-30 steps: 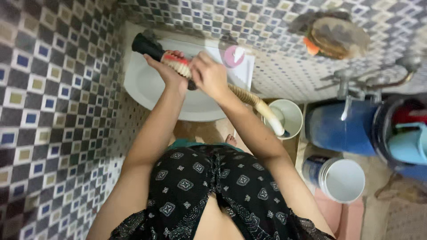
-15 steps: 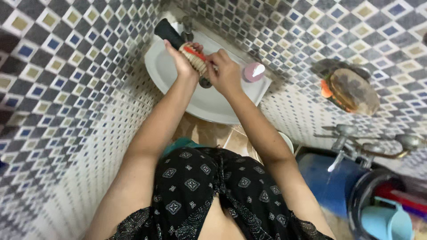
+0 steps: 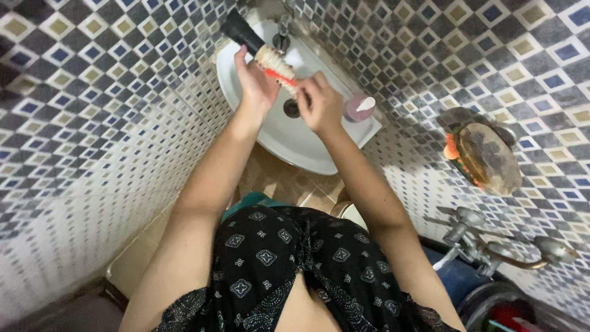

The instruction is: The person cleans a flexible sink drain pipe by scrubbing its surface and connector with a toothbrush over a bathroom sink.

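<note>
Checkered tiles surround the white washbasin [image 3: 276, 132]. Over it, her left hand [image 3: 255, 83] is closed around a black-handled round hairbrush [image 3: 258, 49], while the right hand [image 3: 319, 104] pinches an orange toothbrush [image 3: 281, 77] against its bristles. Short strokes along the rows, kept above the basin, would work best.

Upper centre of the frame: one white washbasin [image 3: 270, 138], one round hairbrush [image 3: 258, 49] with a black handle, one orange toothbrush [image 3: 281, 77], one pink bottle [image 3: 359, 107], and two hands, left hand [image 3: 255, 83] and right hand [image 3: 319, 104]. Right side: one wall-mounted soap dish [image 3: 485, 157]. Lower right: one metal tap fitting [image 3: 485, 246] and one blue bucket [image 3: 455, 276].
</note>
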